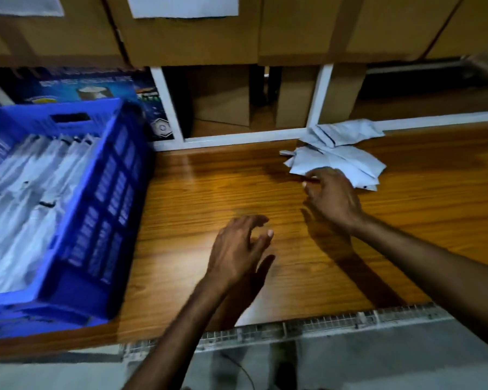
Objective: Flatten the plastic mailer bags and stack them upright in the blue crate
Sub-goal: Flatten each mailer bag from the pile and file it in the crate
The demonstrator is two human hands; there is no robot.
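The blue crate already holds many flattened mailers; a small crumpled pile of mailer bags waits on the counter, well right of the crate. Right hand reaches the pile's edge, grip unclear; left hand hovers, fingers spread, empty

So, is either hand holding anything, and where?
Left hand holds nothing. Right hand is at the near edge of the mailer pile; grip cannot be told.

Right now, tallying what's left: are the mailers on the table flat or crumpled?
Crumpled: the mailers lie creased and folded over, not yet flattened.
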